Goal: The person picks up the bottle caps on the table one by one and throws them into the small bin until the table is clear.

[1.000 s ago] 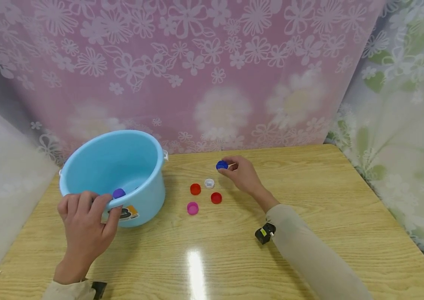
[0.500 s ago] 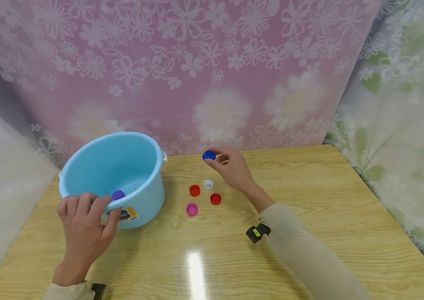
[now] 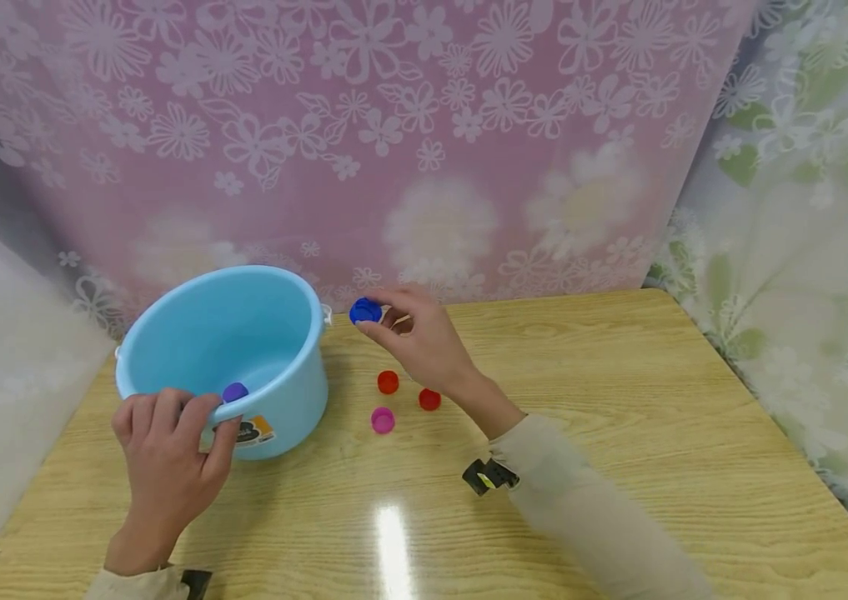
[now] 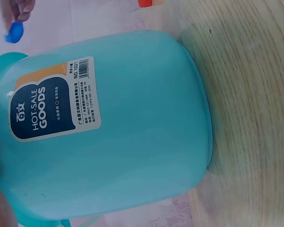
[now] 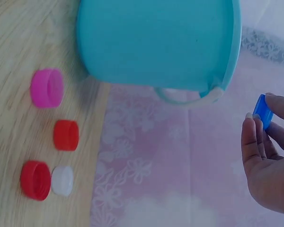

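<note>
My left hand [image 3: 172,450] grips the near rim of a light blue plastic bucket [image 3: 303,383], thumb outside and fingers over the edge. Just inside that rim, beside the fingers, shows a purple cap [image 3: 234,392]. To the right of the bucket, my right hand [image 3: 424,337] pinches a blue bottle cap [image 3: 366,312] between thumb and fingertips, raised above the table. The right wrist view shows the same blue cap [image 5: 262,112] near the level of the bucket's rim, apart from it. In the left wrist view the bucket's label [image 4: 54,101] faces the camera.
On the wooden table [image 3: 619,400] lie a pink cap [image 3: 383,420], a red cap [image 3: 388,382] and another red cap [image 3: 429,400]. A white cap [image 5: 62,180] beside them is mostly hidden by my right hand in the head view. Behind hangs a pink floral curtain [image 3: 424,150].
My right hand has moved left and slightly up with the blue cap, from over the table's middle toward the bucket. The left hand has kept its grip on the rim.
</note>
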### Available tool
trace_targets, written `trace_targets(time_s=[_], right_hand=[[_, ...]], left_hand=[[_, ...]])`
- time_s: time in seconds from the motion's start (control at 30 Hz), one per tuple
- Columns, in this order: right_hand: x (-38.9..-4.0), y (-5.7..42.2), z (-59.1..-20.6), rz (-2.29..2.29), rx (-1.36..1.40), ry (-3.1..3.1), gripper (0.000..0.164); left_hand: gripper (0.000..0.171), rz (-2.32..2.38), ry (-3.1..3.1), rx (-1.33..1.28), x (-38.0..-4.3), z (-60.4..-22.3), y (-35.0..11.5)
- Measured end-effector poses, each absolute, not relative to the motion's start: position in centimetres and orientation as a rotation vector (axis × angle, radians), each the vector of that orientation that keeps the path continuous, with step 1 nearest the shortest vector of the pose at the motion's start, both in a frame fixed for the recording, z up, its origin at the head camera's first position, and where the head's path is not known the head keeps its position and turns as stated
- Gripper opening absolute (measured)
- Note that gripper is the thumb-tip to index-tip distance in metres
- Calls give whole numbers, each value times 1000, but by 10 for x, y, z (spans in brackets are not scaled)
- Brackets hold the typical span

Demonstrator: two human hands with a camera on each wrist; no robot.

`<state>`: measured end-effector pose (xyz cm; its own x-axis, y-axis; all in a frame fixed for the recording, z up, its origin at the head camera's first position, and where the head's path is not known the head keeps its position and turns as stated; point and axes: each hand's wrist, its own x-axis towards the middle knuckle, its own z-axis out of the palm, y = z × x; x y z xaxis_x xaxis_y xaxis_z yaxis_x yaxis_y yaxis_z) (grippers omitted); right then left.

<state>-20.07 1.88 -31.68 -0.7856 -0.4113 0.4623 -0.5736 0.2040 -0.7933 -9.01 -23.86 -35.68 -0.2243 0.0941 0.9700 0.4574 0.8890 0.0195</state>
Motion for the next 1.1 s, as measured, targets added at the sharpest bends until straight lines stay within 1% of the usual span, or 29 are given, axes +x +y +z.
trace_targets(time_s=[0.33, 0.63, 0.8, 1.1], right_hand=[[-186, -4, -308, 1705, 1068, -2268, 36], [-178, -22, -303, 1629, 1159, -2339, 40], [-176, -30, -305, 1585, 1226, -2354, 41], [-172, -40, -311, 1511, 1251, -2374, 42]], left_hand=[[35, -350, -1758, -420, -91, -356, -239], [36, -347, -1774, -414, -90, -356, -239], [38, -343, -1796, -423, -89, -355, -240], [39, -333, -1807, -431, -90, -357, -242]])
